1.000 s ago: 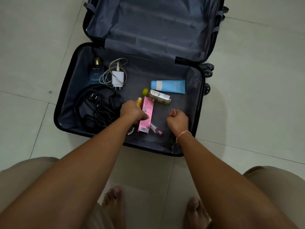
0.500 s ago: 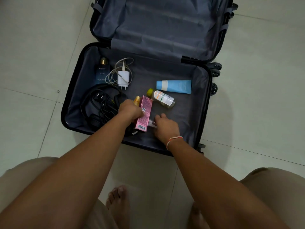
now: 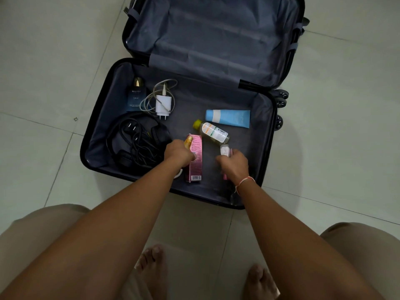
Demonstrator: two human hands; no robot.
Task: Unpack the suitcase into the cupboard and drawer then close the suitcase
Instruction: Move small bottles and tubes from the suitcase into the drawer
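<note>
Open suitcase (image 3: 101, 135) flat on the tiled floor (image 3: 43, 61), lid (image 3: 216, 35) raised at the far side, loose things strewn across the grey lining of the near half. Right hand (image 3: 233, 164) low in the near right part, fingers curled round a small clear bottle (image 3: 224, 150) with something pink showing beneath the palm; bottle's cap end pokes out above the knuckles. Thread band (image 3: 244, 181) on that wrist. Left hand (image 3: 179, 153) just left of it, closed over the upper part of a pink box (image 3: 195, 167) together with a small bottle whose yellow cap (image 3: 188, 142) juts out beyond the fingers; barcode end of the box lies free toward the near rim. Narrow strip of bare lining between the two hands.

Just beyond the hands, a clear bottle with a yellow-green cap (image 3: 213, 131) on its side, angled, near the right hand's bottle but apart from it. Farther back, a blue tube (image 3: 228, 118) lying crosswise. Left of the left hand, nearly touching the wrist, a tangle of black cables and plugs (image 3: 134, 146). Behind that, a white charger (image 3: 163, 103) with its pale cord looped around, and beside it a dark blue perfume bottle (image 3: 135, 97) in the far left corner. Wheels (image 3: 280, 100) at the right edge. Bare feet (image 3: 151, 263) on the floor below.
</note>
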